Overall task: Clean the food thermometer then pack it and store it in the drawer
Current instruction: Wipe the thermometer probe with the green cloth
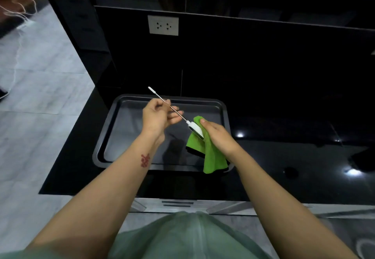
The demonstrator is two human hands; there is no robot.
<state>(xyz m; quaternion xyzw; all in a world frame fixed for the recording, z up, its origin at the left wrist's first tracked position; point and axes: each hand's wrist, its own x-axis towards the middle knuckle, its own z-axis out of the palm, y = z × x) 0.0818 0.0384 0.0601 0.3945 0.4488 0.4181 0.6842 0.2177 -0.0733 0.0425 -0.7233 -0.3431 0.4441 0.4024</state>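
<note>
From your head camera, both of your bare forearms reach out over a glossy black countertop [284,157], and the slim food thermometer with a white oval head and a thin metal probe [195,128] is held in the air above a dark grey rectangular metal baking tray [109,133]. Your right hand [217,135] is closed around a bright green microfibre cloth [213,157], pressing it against the thermometer's white head, with the rest of the cloth hanging down over the tray's right near corner. Your left hand [158,116] is half curled, its fingers loosely pinching the probe partway along, so the probe's white-capped tip sticks out up and to the left beyond your knuckles. The thermometer slants from upper left to lower right between your two hands. A white double wall socket [163,25] sits on the black panel behind the tray, and pale grey floor tiles [40,76] show at the left.
</note>
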